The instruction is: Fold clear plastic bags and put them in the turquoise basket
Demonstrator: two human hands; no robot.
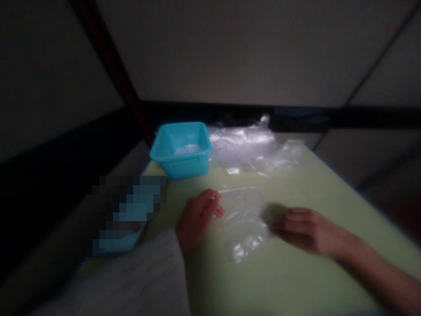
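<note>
A clear plastic bag (245,215) lies flat on the yellow-green table (230,285), its lower part crinkled and shiny. My left hand (199,217) is at the bag's left edge, fingers curled in a pinch; a small pale bit shows between thumb and finger, too small to name. On the right, my right hand (301,230) hovers low over the table beside the bag's lower right corner. Its fingers are bent together and blurred, and their tips point to the bag; whether they touch anything is unclear.
Behind the hands stands a turquoise basket (186,169) with something whitish inside. A heap of clear plastic bags (253,147) lies right of it at the far edge. At the left edge is a partly pixelated light-blue object (123,241). Panelled walls rise behind.
</note>
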